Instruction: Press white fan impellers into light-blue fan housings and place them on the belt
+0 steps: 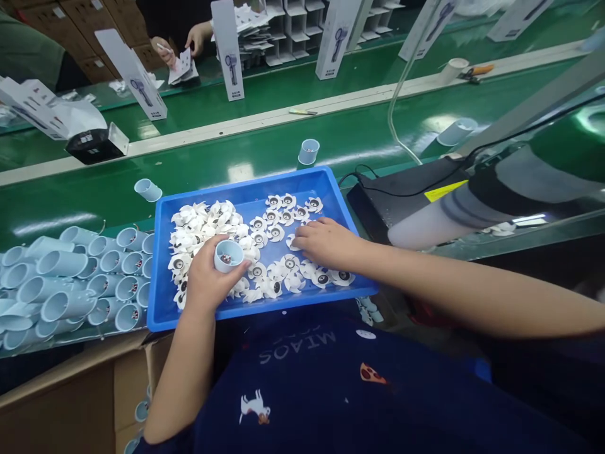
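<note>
My left hand (208, 277) is closed around a light blue plastic cup-shaped housing (229, 256), its open end facing up with small copper-coloured parts inside. It is held above the left half of a blue tray (246, 180). Over the tray's right half, my right hand (326, 243) has its fingers bent down and together, with the fingertips on a white fan wheel (292, 242) that they partly hide. Many loose white fan wheels (203, 221) are heaped at the tray's left, and others with dark round hubs lie spread in the middle and along the near side.
Rows of similar blue housings (113, 261) lie at the left. Single housings stand on the green belt (198, 151) beyond the tray. White printed boxes (228, 50) line the far side, near a co-worker's hands (198, 38). A large cylindrical device (425, 221) is at the right.
</note>
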Available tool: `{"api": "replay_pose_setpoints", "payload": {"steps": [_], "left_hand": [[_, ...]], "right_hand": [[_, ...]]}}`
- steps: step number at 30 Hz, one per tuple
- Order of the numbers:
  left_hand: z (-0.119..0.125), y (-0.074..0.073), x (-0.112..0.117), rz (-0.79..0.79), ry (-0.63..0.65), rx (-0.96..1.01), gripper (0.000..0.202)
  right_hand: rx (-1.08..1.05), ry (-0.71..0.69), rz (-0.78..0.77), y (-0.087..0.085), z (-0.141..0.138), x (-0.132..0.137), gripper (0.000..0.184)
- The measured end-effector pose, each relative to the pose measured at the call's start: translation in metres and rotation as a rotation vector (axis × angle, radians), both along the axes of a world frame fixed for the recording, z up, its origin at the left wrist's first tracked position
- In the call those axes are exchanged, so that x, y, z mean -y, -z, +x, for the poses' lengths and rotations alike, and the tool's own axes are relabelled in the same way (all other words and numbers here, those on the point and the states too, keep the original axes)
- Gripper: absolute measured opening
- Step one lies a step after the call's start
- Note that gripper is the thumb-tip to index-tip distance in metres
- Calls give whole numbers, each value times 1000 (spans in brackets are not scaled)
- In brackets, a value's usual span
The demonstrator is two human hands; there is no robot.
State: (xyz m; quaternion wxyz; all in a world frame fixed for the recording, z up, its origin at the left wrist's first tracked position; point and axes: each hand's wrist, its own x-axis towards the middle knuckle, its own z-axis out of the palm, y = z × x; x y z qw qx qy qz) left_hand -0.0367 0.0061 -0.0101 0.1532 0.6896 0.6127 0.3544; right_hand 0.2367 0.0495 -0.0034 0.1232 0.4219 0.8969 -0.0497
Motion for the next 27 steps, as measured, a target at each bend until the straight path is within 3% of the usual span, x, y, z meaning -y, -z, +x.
{"api": "replay_pose_setpoints", "payload": {"steps": [8,12,15,19,22,27], "left_hand": [[6,-2,5,24,-58,80,63],[8,-2,11,20,0,250,71],[10,-5,12,-36,42,317,65],[9,-12,15,-93,121,279,57],[10,-16,21,-67,218,256,57],[27,-20,32,-80,321,247,64]], "right_hand": [[48,132,-12,12,-14,-13,25],[-21,20,4,7,-18,-12,30],[-91,-52,-75,9,-20,-14,28],[-216,129,-181,12,-18,-22,23],[-451,271,-324,0,-9,-20,17],[-993,275,-823,-26,2,3,51]]}}
